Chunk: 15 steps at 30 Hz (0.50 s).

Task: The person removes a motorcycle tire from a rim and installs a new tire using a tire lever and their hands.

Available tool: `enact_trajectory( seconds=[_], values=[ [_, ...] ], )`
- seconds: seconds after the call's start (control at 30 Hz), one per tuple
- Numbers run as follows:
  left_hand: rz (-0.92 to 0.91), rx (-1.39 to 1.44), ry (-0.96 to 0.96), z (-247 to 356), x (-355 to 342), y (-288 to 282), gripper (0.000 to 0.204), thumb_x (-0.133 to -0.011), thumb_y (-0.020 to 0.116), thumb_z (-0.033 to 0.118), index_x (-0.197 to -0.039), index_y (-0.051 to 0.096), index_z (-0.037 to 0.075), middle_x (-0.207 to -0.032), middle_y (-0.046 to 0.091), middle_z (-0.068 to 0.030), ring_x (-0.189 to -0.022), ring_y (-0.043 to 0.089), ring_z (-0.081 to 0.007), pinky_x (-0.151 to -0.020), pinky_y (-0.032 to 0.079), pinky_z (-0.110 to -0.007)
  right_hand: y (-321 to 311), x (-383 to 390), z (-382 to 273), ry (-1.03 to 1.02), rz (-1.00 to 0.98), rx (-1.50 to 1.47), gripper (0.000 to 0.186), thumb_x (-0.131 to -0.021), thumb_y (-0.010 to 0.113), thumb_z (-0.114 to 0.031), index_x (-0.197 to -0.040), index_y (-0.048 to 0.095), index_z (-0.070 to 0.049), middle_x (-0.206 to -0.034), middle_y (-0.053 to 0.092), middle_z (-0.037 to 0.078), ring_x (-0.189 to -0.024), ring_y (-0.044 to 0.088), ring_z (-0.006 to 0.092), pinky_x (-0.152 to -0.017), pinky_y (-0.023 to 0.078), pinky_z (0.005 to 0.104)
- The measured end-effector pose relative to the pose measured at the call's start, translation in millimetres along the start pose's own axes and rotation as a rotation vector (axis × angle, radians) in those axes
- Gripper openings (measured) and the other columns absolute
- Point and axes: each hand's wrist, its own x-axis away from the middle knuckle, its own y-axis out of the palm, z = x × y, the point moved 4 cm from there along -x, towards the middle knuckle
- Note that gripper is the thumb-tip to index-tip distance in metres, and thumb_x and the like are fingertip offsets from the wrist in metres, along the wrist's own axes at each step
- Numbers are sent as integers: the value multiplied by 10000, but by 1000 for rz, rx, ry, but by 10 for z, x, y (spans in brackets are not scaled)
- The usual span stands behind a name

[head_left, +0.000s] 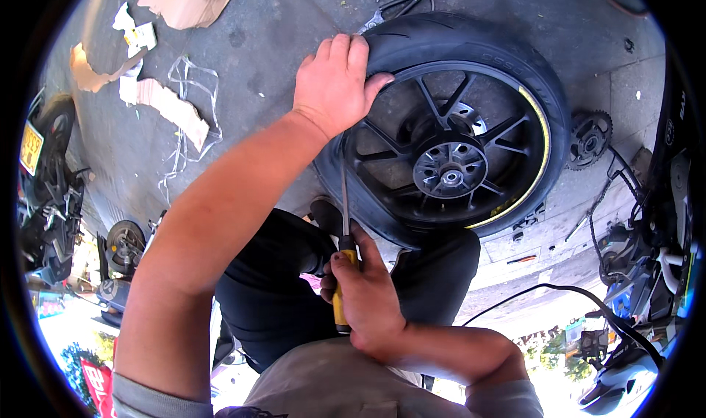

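A black motorcycle tire (441, 36) sits around a black spoked wheel rim (457, 87), both lying on the ground before my knees. My left hand (334, 83) grips the tire at its upper left, with the thumb stretched over the sidewall toward the rim. In my right hand (368, 289) is a long screwdriver (340, 309) with a yellow and black handle, my fingers wrapped round it. Its metal shaft points away from me to the tire's left side, where the tip meets the gap near the rim; the exact contact is hard to make out.
Large scissors (376, 19) lie beyond the tire. A sprocket (588, 140) and a chain (597, 234) are at the right, near a parked motorcycle (673, 190). Torn cardboard (184, 2) and clear plastic strapping (176, 168) litter the left ground. Another motorcycle (55, 205) stands far left.
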Motion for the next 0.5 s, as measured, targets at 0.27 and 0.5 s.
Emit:
enact_trajectory(
  seconds=[0.27,0.5],
  values=[
    [-11,5,5,-3,-17,-30,718,-929,838,497,-1365,627,-33,-1196,689,-162,-1037,711,-366,-819,630,-438,255,-44,275,-71,55,-43,657,-1161,576,-93,-1758,307,-136,-1027,633,35,-849,644,120,-756,588,304],
    [1,-23,19,19,18,-16,737,-939,827,518,-1379,627,-37,-1185,697,-162,-1020,719,-362,-794,637,-447,312,-78,410,-120,50,-73,659,-1170,563,-101,-1764,281,-129,-1034,632,25,-876,650,118,-790,579,300]
  ],
)
